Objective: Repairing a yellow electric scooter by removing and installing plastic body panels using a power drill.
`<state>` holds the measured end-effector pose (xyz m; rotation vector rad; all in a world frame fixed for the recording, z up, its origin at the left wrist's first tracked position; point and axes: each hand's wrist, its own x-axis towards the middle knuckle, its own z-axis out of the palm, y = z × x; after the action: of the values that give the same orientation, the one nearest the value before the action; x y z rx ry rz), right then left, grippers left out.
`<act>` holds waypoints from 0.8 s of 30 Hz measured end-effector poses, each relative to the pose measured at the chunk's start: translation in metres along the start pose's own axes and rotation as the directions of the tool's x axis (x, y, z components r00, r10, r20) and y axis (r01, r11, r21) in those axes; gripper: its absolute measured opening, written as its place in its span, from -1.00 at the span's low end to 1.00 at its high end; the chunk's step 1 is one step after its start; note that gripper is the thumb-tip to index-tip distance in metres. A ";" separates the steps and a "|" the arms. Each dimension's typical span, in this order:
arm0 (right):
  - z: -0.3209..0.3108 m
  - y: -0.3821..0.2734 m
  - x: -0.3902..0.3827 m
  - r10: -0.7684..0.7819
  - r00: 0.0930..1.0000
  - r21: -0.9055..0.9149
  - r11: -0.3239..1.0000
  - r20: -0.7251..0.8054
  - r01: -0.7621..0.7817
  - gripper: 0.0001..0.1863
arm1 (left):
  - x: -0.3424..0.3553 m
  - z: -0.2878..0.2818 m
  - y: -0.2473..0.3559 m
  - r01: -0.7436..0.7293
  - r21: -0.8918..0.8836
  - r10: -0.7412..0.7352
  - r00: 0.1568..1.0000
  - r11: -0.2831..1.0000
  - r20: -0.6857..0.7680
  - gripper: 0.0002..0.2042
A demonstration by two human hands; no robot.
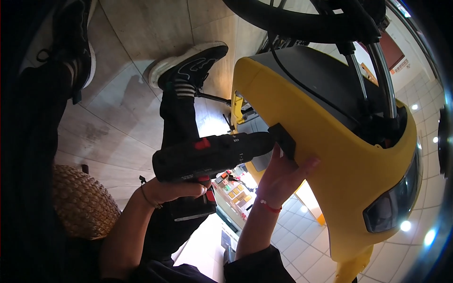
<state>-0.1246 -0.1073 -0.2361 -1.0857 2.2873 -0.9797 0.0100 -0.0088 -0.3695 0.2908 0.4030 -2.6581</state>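
Observation:
My left hand [172, 190] is closed round the handle of a black cordless drill [207, 153] with red accents, thumb on the near side. The drill lies level, its nose to the right, its battery below my hand. At its nose, a flat black rectangular piece [284, 141] rests against a yellow body panel [330, 170], which looks like a scooter's front. My right hand [282, 175], with a red bracelet at the wrist, grips the lower part of this piece, one fingertip near the panel. Any bit at the nose is hidden.
At upper right are a black wheel [302, 23], silver fork tubes [382, 75] and a black cable [302, 82]. A dark headlight [389, 210] sits low on the panel. My shoes [193, 66] rest on the tiled floor [127, 28]. Lower left is a woven round seat [85, 203].

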 end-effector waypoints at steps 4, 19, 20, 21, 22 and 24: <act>0.000 -0.002 0.000 -0.008 1.000 0.000 1.000 0.000 0.008 -0.25 | 0.003 0.003 -0.009 -0.079 0.045 0.078 0.997 0.996 0.025 -0.71; -0.001 -0.002 -0.001 0.000 1.000 0.026 1.000 -0.020 0.001 -0.27 | 0.002 0.008 -0.009 0.022 -0.058 -0.021 0.999 0.998 0.025 -0.72; -0.001 0.000 -0.002 0.007 1.000 0.028 1.000 -0.027 -0.007 -0.27 | 0.002 0.006 -0.010 0.032 -0.082 -0.030 0.999 0.996 0.030 -0.74; -0.001 0.000 -0.001 0.001 1.000 0.024 1.000 -0.025 0.000 -0.27 | 0.001 0.006 -0.010 0.029 -0.085 -0.026 0.999 0.996 0.036 -0.74; -0.003 0.001 -0.001 0.018 0.999 0.050 0.999 -0.037 -0.016 -0.26 | 0.001 0.005 -0.009 0.049 -0.112 -0.045 0.998 0.992 0.037 -0.75; -0.003 0.000 0.000 0.034 0.998 0.075 0.997 -0.048 -0.030 -0.25 | 0.000 0.003 -0.010 0.067 -0.139 -0.062 0.997 0.988 0.040 -0.77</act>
<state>-0.1264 -0.1057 -0.2338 -1.0020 2.2809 -1.0815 0.0055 -0.0012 -0.3642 0.1891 0.5946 -2.6771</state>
